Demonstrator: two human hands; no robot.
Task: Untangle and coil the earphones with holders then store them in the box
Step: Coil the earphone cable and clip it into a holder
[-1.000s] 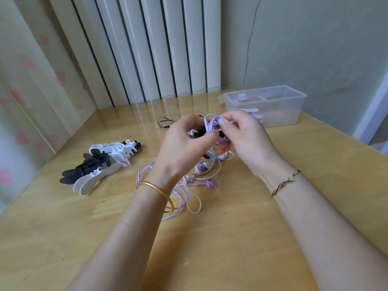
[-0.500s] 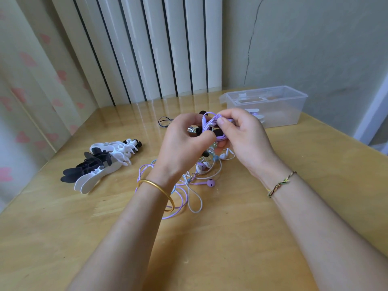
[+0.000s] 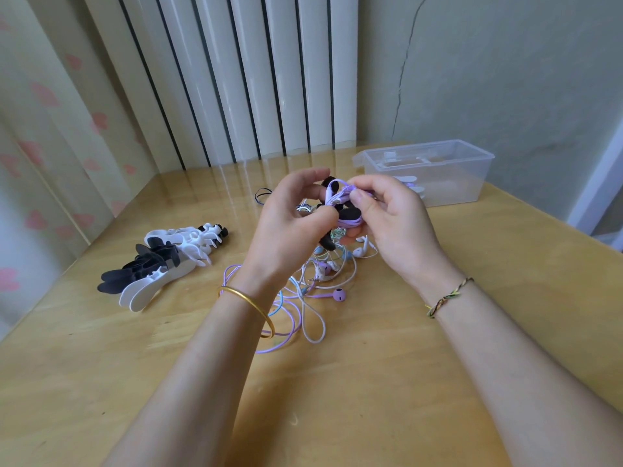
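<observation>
My left hand (image 3: 290, 224) grips a black holder (image 3: 350, 214) above the table, with purple earphone cable (image 3: 340, 193) wound round it. My right hand (image 3: 391, 214) pinches that purple cable at the holder's top. Below my hands a tangle of purple, white and blue earphones (image 3: 313, 298) lies on the table, one purple earbud (image 3: 338, 294) at its right. The clear plastic box (image 3: 448, 193) stands open at the back right with white items inside.
A pile of spare black and white holders (image 3: 158, 267) lies at the left on the wooden table (image 3: 371, 382). A small dark cable loop (image 3: 263, 195) sits behind my left hand. Curtain and radiator bound the back; the table's right edge runs diagonally.
My left hand's fingers have loosened and spread at the top of the holder. My right hand has shifted the purple cable slightly across the holder.
</observation>
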